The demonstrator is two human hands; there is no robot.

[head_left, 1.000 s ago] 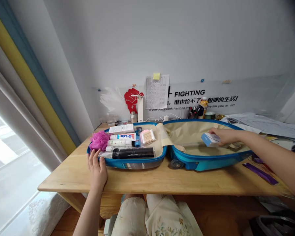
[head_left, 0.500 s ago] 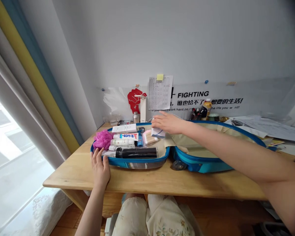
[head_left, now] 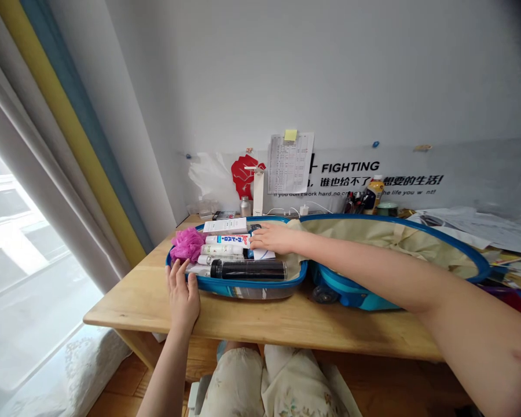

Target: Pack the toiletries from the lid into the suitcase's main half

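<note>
A blue suitcase (head_left: pixel 260 286) lies open on a wooden table (head_left: pixel 286 325). Its left half holds a pink bath puff (head_left: pixel 186 243), white tubes (head_left: pixel 226 240), a flat white box (head_left: pixel 224 225) and a black bottle (head_left: pixel 252 270). My right hand (head_left: pixel 272 237) reaches into that half, with its fingers closed over a small white and blue box (head_left: pixel 264 253) set down among the tubes. My left hand (head_left: pixel 183 294) lies flat and open on the table, fingertips against the suitcase's front left rim. The right half (head_left: pixel 395 243) shows only beige lining.
Along the wall behind the suitcase stand a small metal bottle (head_left: pixel 245 206), a white lamp (head_left: pixel 257 191), a yellow-capped bottle (head_left: pixel 374 193) and a pen cup. Papers (head_left: pixel 469 223) lie at the right. Curtains (head_left: pixel 47 174) hang at the left. My lap is under the table's front edge.
My right hand carried the small box from the suitcase's right half across to the left half and lowered it among the toiletries. My left hand stayed at the rim.
</note>
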